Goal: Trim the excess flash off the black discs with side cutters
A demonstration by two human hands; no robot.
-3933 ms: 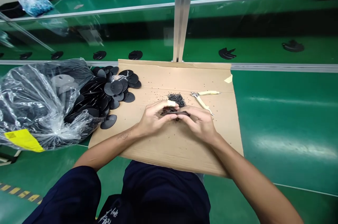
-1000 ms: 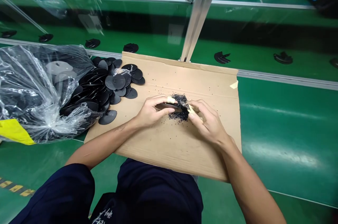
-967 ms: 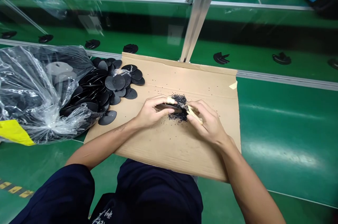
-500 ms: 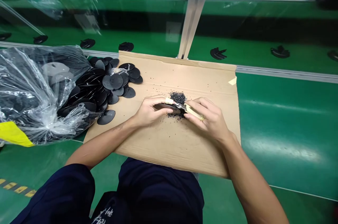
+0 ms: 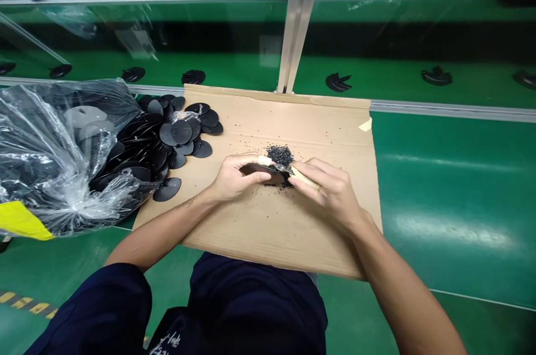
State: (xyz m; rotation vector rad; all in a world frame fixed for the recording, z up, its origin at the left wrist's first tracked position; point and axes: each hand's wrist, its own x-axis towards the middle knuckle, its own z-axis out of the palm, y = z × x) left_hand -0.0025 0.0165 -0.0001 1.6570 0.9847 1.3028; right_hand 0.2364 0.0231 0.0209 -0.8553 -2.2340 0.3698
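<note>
Pinched between the thumb and fingers of my left hand [image 5: 234, 176] is a black oval disc [image 5: 274, 177], tilted up over the cardboard sheet [image 5: 251, 221]. One finger of that hand has pale tape around its tip. My right hand [image 5: 329, 185] is closed around the yellowish handles of a pair of cutting pliers [image 5: 305, 177]. The pliers' metal jaws meet the edge of the disc, close to my left fingertips. Under both hands lies a small heap of black trimmings [image 5: 280, 155]. Other black discs [image 5: 182, 132] are piled at the left of the cardboard.
A clear plastic bag [image 5: 79, 176] full of discs lies to the left, with a yellow label. Behind the cardboard a metal post [image 5: 299, 25] rises from a rail. Small stacks of black parts [image 5: 338, 82] sit along the green surface beyond it.
The whole view has shifted slightly. The pliers' handles look closer together than before, and the disc is turned a little in my left hand.
</note>
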